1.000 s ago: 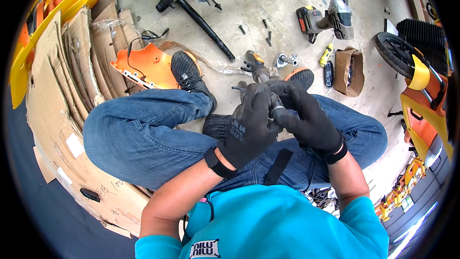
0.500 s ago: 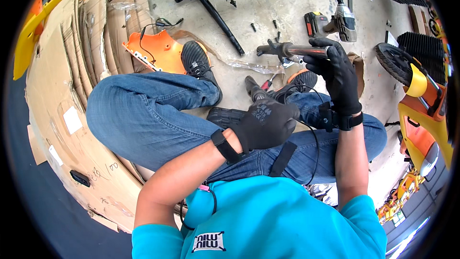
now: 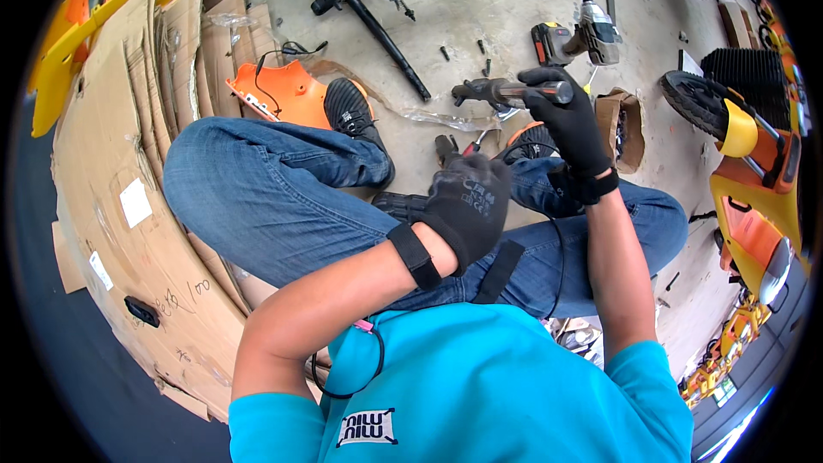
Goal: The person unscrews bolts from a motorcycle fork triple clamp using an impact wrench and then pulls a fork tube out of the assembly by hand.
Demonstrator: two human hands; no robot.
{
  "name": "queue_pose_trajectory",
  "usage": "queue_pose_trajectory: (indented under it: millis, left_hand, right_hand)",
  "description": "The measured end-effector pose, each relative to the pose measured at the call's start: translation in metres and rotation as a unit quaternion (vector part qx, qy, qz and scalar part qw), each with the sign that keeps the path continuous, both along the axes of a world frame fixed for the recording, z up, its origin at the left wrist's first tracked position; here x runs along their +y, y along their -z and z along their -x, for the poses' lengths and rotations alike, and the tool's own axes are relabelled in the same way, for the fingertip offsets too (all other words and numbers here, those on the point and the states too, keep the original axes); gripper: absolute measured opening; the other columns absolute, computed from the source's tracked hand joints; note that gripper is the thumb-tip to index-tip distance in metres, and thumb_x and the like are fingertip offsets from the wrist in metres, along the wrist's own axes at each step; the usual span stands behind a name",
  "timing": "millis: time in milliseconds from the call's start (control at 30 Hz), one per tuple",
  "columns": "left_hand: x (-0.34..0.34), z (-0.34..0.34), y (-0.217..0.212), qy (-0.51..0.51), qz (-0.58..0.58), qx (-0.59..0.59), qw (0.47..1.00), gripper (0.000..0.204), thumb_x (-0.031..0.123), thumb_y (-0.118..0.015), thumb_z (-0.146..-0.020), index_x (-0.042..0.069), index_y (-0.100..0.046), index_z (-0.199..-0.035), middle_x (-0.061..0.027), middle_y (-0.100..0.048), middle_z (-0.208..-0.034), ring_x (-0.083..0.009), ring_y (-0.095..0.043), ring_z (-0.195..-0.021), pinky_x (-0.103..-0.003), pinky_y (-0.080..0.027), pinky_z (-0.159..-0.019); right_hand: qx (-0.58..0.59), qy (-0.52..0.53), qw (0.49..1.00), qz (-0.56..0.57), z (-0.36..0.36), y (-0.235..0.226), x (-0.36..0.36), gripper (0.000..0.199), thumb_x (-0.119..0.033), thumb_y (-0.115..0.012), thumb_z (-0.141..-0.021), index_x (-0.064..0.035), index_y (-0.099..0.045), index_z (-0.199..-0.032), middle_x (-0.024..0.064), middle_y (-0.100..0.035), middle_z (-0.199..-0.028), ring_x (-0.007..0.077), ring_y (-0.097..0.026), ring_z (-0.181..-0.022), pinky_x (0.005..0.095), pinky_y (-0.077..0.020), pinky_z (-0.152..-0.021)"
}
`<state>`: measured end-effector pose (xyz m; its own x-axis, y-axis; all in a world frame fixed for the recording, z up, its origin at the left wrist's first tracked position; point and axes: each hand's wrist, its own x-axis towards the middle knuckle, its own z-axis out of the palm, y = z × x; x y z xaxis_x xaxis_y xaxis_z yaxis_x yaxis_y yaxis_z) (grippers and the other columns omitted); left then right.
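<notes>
In black gloves, both my hands are over my legs. My right hand [image 3: 573,124] is wrapped round a metal tube [image 3: 533,91] that has a dark bracket-like fitting at its far end. The tube lies roughly level, its hollow end beside my thumb. My left hand [image 3: 470,201] is closed above my lap, its fingers largely hidden from view. A dark, blunt-ended piece [image 3: 446,149] shows just beyond its knuckles; whether the hand holds it is unclear. Close by lies a red-handled tool [image 3: 471,147], partly covered.
Ahead on the floor are a cordless driver [image 3: 587,34], a black T-shaped tube [image 3: 386,43], several bolts [image 3: 483,47] and an orange shell [image 3: 283,90]. An opened cardboard box [image 3: 619,130] stands right, near a wheel [image 3: 696,110]. Stacked cardboard [image 3: 120,163] lines the left.
My right hand has shifted slightly left with the tube, which has turned so its hollow end faces me more. My left hand has moved left and its wrist has rotated.
</notes>
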<state>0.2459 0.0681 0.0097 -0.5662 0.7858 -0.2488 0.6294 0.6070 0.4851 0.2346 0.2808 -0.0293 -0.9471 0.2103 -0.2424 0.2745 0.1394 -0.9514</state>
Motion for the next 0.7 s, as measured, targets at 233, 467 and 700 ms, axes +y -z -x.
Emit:
queue_pose_trajectory:
  millis: [233, 467, 700]
  left_hand:
    - [-0.014, 0.011, -0.019, 0.066, 0.094, -0.091, 0.989, 0.025, 0.012, -0.055, -0.084, -0.002, -0.062, -0.102, -0.0416, -0.051, -0.127, -0.0379, -0.071, -0.083, -0.047, -0.056, -0.072]
    - [-0.017, 0.015, -0.018, 0.053, 0.107, -0.050, 0.992, 0.020, 0.010, -0.057, -0.082, 0.002, -0.063, -0.099, -0.0306, -0.063, -0.110, -0.0364, -0.071, -0.082, -0.045, -0.057, -0.070]
    - [-0.043, 0.083, -0.017, 0.027, 0.189, 0.055, 0.980, 0.019, 0.015, -0.057, -0.083, 0.007, -0.073, -0.090, -0.0158, -0.072, -0.086, -0.0312, -0.071, -0.085, -0.044, -0.056, -0.075]
  right_hand:
    - [0.069, -0.144, 0.985, -0.062, 0.002, -0.007, -0.005, 0.032, -0.003, -0.068, -0.081, -0.0041, -0.064, -0.113, 0.0071, -0.065, -0.109, 0.0171, -0.061, -0.104, 0.0320, -0.0477, -0.093]
    - [0.039, -0.130, 0.990, -0.039, 0.000, -0.006, -0.005, 0.030, -0.007, -0.072, -0.081, -0.0042, -0.064, -0.109, 0.0079, -0.066, -0.108, 0.0167, -0.062, -0.103, 0.0320, -0.0485, -0.091]
    - [0.067, -0.104, 0.987, -0.102, -0.001, -0.003, -0.004, 0.029, -0.007, -0.072, -0.081, -0.0048, -0.064, -0.109, 0.0073, -0.067, -0.106, 0.0168, -0.064, -0.100, 0.0314, -0.0498, -0.089]
